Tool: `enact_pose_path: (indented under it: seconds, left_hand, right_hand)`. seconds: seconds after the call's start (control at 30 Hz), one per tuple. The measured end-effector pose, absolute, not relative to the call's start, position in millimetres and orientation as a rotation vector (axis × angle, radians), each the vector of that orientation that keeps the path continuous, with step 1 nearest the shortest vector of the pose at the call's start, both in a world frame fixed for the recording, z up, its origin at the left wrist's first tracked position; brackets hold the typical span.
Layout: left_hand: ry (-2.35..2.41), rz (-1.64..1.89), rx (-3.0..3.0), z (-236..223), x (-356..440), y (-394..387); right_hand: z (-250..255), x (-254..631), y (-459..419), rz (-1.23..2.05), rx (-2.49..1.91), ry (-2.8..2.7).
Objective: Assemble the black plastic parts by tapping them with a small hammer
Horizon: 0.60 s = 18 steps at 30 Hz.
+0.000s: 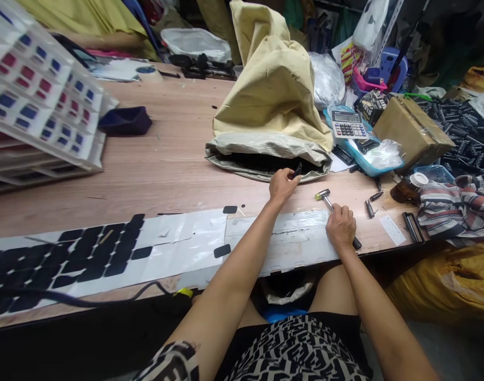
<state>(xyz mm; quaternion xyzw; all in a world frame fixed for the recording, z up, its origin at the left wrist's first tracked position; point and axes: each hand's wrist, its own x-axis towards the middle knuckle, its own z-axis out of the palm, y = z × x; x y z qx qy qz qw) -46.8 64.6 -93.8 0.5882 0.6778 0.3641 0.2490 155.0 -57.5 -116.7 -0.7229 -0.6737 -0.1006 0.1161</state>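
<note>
My left hand (282, 185) reaches to the mouth of a large tan woven sack (274, 100) lying on the wooden table, its fingers pinched on a small black part (298, 169). My right hand (341, 227) is closed round the handle of a small hammer (324, 197) with a yellow and metal head, resting on the table. Both hands sit at the far edge of a white backing sheet (289, 241). Black rounded pads (91, 254) cover the sheet's left portion.
Stacked white trays (43, 106) of red and blue pieces stand at left, with a dark blue tub (125, 120) beside them. At right are a calculator (347, 125), a cardboard box (412, 129), small black parts (371, 203) and a striped cloth (456, 206).
</note>
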Motion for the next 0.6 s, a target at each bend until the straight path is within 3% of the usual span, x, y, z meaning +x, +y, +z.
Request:
enact_pose_path:
  seconds: [0.27,0.6]
  left_hand:
    - [1.566,0.819,1.892,-126,-110,-68]
    - [1.463,0.951,1.847,-140,-120,-71]
  right_hand:
    - [-117,156,-55,-0.313,-2.106,-1.964]
    - [-111,161,-55,-0.177,-2.044,-1.924]
